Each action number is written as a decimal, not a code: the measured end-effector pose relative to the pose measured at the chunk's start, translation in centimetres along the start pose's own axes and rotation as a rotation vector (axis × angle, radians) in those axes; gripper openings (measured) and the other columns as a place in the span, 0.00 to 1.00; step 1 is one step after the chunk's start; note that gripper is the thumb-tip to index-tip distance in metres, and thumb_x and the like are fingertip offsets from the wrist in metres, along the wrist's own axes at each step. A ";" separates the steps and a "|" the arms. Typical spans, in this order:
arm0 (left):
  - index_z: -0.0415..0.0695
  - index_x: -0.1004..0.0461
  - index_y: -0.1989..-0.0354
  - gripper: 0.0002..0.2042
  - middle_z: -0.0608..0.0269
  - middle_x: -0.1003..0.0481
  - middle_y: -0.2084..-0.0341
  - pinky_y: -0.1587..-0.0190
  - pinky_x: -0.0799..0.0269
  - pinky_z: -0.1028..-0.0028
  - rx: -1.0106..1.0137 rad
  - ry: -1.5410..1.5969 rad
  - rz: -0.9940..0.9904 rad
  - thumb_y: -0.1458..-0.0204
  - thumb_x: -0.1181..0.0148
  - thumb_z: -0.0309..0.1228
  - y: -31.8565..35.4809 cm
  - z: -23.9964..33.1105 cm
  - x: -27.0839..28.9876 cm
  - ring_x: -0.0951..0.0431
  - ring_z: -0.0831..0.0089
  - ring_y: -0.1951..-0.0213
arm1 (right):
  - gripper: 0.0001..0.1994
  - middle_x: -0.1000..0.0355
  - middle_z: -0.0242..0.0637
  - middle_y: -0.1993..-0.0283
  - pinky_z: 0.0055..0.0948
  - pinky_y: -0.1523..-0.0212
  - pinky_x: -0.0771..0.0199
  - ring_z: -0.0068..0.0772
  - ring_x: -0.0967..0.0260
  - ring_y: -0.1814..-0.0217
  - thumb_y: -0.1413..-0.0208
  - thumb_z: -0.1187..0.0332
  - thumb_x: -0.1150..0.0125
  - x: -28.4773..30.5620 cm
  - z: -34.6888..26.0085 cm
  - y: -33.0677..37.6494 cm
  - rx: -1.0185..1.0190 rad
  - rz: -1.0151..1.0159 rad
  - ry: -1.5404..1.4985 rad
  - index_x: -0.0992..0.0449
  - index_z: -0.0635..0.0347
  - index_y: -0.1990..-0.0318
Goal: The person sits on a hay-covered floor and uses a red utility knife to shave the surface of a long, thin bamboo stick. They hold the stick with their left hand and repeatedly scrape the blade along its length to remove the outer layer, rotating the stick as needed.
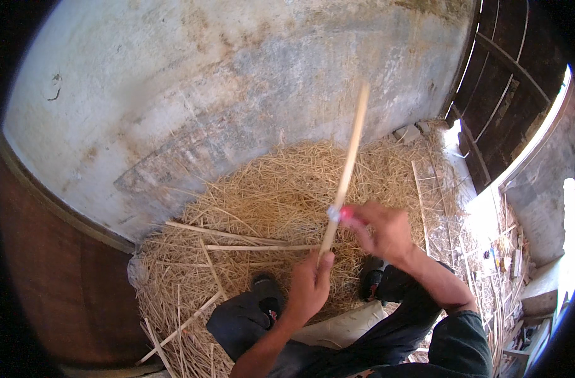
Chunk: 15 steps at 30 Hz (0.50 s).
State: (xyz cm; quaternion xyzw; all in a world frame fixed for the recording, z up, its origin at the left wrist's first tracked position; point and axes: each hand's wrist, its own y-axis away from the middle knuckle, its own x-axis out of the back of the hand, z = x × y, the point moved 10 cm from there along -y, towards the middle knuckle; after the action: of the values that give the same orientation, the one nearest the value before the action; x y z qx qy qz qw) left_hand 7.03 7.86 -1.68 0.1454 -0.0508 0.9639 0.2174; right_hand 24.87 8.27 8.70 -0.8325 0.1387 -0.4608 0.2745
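Observation:
My left hand (309, 286) is closed round the lower end of a long pale wooden stick (348, 167). The stick slants upward and away, and its far tip is blurred against the wall. In my right hand (388, 230) is a small tool with a red handle (348, 215). Its greyish head touches the stick a little above my left hand. Blur and my fingers hide the tool's exact kind.
Loose straw-like shavings (268, 183) cover the floor between my feet and a stained wall (237, 75). Several pale sticks (256, 247) lie on them. A brown board (67, 264) stands at left, a dark plank door (501, 88) at right. A pale sack (344, 324) lies between my legs.

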 end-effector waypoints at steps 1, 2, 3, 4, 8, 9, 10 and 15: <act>0.37 0.26 0.55 0.19 0.71 0.38 0.82 0.75 0.41 0.68 0.006 -0.027 -0.024 0.25 0.52 0.44 0.5 0.1 -0.4 0.40 0.80 0.79 | 0.12 0.17 0.37 0.62 0.36 0.68 0.17 0.40 0.17 0.68 0.38 0.61 0.30 1.2 1.4 -0.8 -0.041 0.069 -0.002 0.15 0.51 0.50; 0.37 0.27 0.56 0.19 0.71 0.38 0.82 0.76 0.41 0.67 0.015 -0.029 -0.049 0.25 0.52 0.44 1.0 -0.1 -0.9 0.40 0.80 0.79 | 0.12 0.17 0.40 0.62 0.36 0.66 0.17 0.40 0.17 0.68 0.37 0.62 0.30 2.8 3.2 -2.1 -0.117 0.109 0.000 0.15 0.54 0.50; 0.38 0.27 0.56 0.19 0.70 0.38 0.83 0.77 0.41 0.67 0.019 -0.023 -0.080 0.25 0.52 0.44 1.3 -0.1 -1.6 0.41 0.79 0.80 | 0.12 0.17 0.42 0.62 0.36 0.65 0.17 0.40 0.17 0.67 0.37 0.62 0.31 4.8 4.7 -3.1 -0.194 0.150 0.013 0.15 0.58 0.51; 0.38 0.27 0.57 0.19 0.70 0.39 0.83 0.77 0.42 0.66 0.022 -0.025 -0.105 0.25 0.52 0.44 1.4 -0.2 -2.0 0.41 0.79 0.81 | 0.12 0.17 0.43 0.63 0.35 0.64 0.17 0.39 0.17 0.67 0.36 0.62 0.31 5.8 5.7 -3.2 -0.197 0.192 0.025 0.15 0.59 0.51; 0.40 0.28 0.58 0.19 0.73 0.39 0.83 0.77 0.42 0.67 0.029 0.000 -0.149 0.25 0.52 0.46 1.5 -0.8 -2.2 0.40 0.80 0.80 | 0.12 0.17 0.45 0.63 0.35 0.64 0.18 0.39 0.17 0.66 0.35 0.63 0.32 6.1 8.7 -2.6 -0.338 0.207 -0.009 0.16 0.62 0.52; 0.41 0.29 0.59 0.19 0.74 0.39 0.82 0.77 0.42 0.68 0.048 0.047 -0.158 0.25 0.51 0.46 1.3 -1.3 -2.1 0.40 0.80 0.80 | 0.12 0.17 0.46 0.62 0.35 0.63 0.18 0.40 0.17 0.65 0.35 0.63 0.32 5.8 9.1 -2.4 -0.400 0.171 -0.033 0.16 0.62 0.52; 0.41 0.29 0.59 0.19 0.75 0.39 0.82 0.77 0.42 0.68 0.068 0.095 -0.164 0.25 0.51 0.47 1.2 -1.6 -1.9 0.40 0.81 0.79 | 0.12 0.17 0.45 0.62 0.35 0.63 0.18 0.40 0.17 0.65 0.35 0.63 0.32 5.3 8.2 -2.5 -0.350 0.142 -0.049 0.16 0.62 0.52; 0.44 0.31 0.62 0.19 0.75 0.38 0.77 0.75 0.41 0.71 0.039 0.133 -0.175 0.26 0.49 0.49 -0.1 -1.2 -1.2 0.41 0.82 0.77 | 0.10 0.18 0.41 0.60 0.36 0.65 0.17 0.42 0.18 0.66 0.36 0.62 0.32 0.5 2.7 -0.9 -0.033 -0.043 -0.149 0.16 0.59 0.55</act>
State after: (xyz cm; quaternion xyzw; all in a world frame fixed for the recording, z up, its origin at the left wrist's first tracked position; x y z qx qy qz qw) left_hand 7.75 7.67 -3.21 0.0890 -0.0044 0.9496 0.3005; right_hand 27.39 9.62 8.40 -0.8717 0.1075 -0.4010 0.2604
